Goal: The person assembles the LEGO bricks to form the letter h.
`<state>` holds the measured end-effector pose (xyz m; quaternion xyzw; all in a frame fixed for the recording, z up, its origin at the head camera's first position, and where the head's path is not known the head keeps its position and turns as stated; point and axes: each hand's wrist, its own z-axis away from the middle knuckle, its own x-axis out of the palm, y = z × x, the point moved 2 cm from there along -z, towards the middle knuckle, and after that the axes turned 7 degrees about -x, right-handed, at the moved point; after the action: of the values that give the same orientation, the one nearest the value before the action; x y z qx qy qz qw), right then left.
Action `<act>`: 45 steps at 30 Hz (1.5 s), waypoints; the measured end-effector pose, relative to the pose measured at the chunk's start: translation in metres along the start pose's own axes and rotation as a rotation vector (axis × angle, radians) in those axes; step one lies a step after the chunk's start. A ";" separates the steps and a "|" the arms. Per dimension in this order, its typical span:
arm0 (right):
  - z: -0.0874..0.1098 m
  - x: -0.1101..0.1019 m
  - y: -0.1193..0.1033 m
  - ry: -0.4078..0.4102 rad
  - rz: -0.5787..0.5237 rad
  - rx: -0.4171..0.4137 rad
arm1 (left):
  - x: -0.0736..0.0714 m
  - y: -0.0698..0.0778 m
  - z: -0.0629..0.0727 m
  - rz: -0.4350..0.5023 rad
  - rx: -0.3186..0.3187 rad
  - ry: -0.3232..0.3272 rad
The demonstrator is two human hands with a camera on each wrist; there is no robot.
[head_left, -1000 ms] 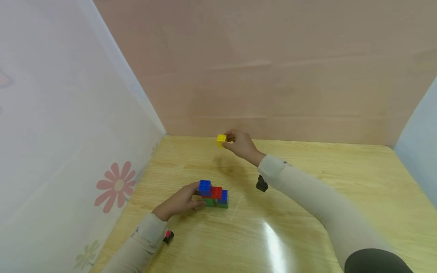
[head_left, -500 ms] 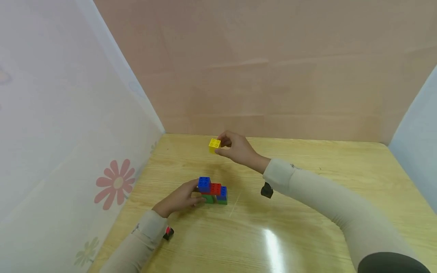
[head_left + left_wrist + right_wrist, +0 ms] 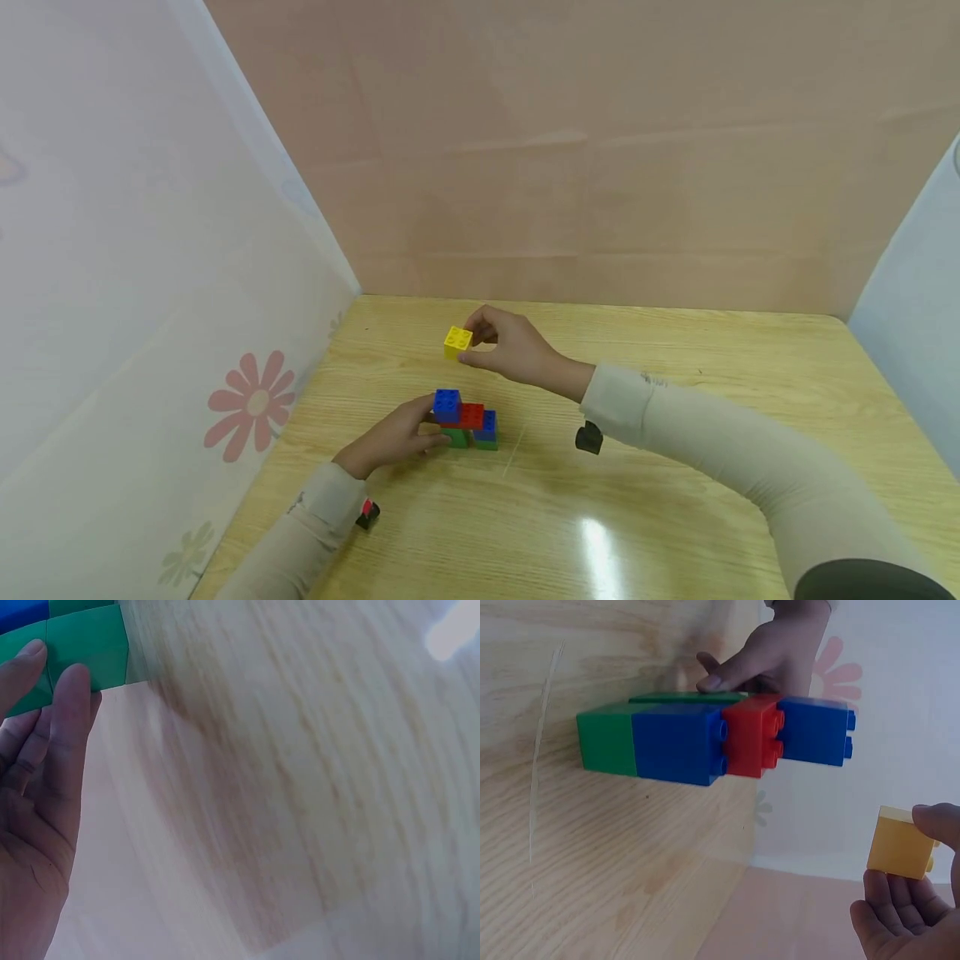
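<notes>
My right hand (image 3: 517, 348) pinches a yellow toy brick (image 3: 457, 342) between thumb and fingers, studs up, in the air beyond the brick structure. In the right wrist view a gap separates the yellow brick (image 3: 901, 844) from the structure. My left hand (image 3: 395, 437) grips the green bricks (image 3: 88, 649) at the structure's left side, thumb on the near face. A red brick (image 3: 472, 415) bridges the two columns. One blue brick (image 3: 447, 406) sits on the red brick's left end. At the right, another blue brick (image 3: 676, 742) stands on a green brick (image 3: 607, 741).
The wooden table (image 3: 675, 492) runs back to a brown-pink wall panel (image 3: 600, 167). A pale wall (image 3: 150, 292) with flower prints borders the left side. Small black devices sit at the left wrist (image 3: 368, 514) and right wrist (image 3: 588, 437).
My right hand has brought the yellow brick left and nearer, toward the structure. My left hand keeps its hold on the green bricks with almost no movement.
</notes>
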<state>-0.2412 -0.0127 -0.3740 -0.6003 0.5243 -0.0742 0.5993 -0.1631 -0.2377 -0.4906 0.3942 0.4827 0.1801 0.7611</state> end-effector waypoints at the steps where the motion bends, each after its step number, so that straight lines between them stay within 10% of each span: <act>1: 0.001 0.002 -0.001 -0.007 -0.001 -0.006 | 0.000 0.000 0.000 0.003 0.002 -0.001; 33: 0.012 0.022 -0.014 -0.198 0.077 -0.114 | 0.001 0.002 -0.003 0.037 -0.053 0.015; 45: 0.014 0.023 -0.015 -0.211 0.096 -0.131 | 0.001 0.004 -0.007 -0.043 0.019 0.057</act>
<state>-0.2132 -0.0245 -0.3785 -0.6167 0.4904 0.0526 0.6136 -0.1682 -0.2316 -0.4891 0.3856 0.5143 0.1703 0.7469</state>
